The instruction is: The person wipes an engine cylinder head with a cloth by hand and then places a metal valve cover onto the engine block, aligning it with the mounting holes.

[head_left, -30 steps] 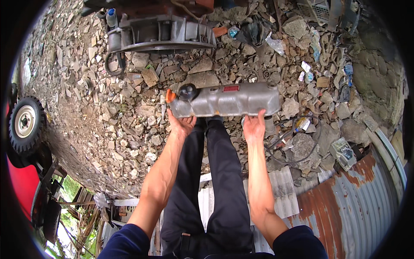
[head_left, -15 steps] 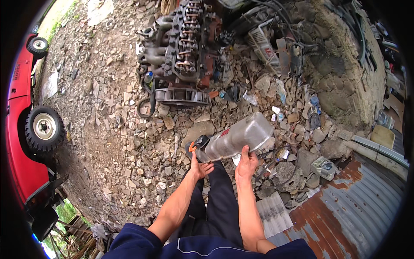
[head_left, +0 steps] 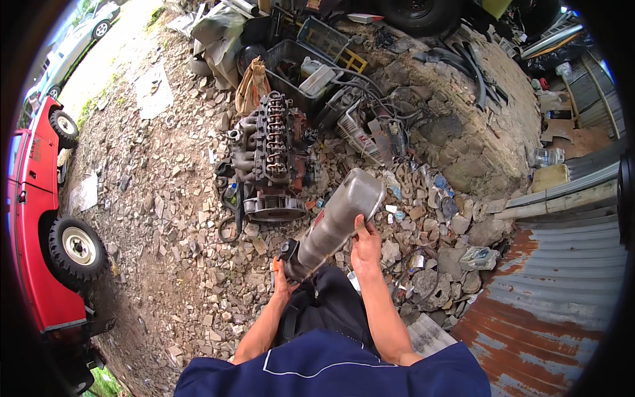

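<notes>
One grey metal cover [head_left: 337,218], held aslant above rubble [head_left: 188,278], gripped by fingers of left hand [head_left: 283,284] at near end and of right hand [head_left: 366,248] toward far end, judged stiff, moderately light, possibly slick, best taken by opposite edges.

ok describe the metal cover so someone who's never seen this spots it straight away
From the red vehicle at far left, look right to the dark engine on the ground. Below and slightly right of it, slanting between the left hand and right hand, is the metal cover. Unlike the knobbly engine, it is a long, smooth grey shell with a black cap near its lower end.
</notes>
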Action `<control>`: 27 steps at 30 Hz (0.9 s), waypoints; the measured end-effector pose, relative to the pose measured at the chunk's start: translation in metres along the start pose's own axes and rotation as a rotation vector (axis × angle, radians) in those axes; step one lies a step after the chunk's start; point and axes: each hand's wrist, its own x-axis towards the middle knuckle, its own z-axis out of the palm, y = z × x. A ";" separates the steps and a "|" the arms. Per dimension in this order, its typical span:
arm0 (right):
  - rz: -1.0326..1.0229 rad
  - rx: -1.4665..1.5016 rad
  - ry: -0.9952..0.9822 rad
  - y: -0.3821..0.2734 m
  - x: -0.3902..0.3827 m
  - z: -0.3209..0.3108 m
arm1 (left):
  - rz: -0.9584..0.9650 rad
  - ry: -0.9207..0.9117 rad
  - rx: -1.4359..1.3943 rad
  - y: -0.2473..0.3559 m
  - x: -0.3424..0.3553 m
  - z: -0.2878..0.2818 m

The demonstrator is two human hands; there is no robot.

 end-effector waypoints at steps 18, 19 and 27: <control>0.177 -0.004 -0.361 -0.103 0.071 -0.027 | 0.858 0.355 -0.266 0.074 0.012 0.075; 0.213 -0.010 -0.389 -0.112 0.084 -0.024 | 0.916 0.366 -0.242 0.088 0.021 0.061; 0.549 -0.081 -0.278 -0.112 0.272 -0.148 | 1.203 0.860 0.365 0.093 -0.015 0.195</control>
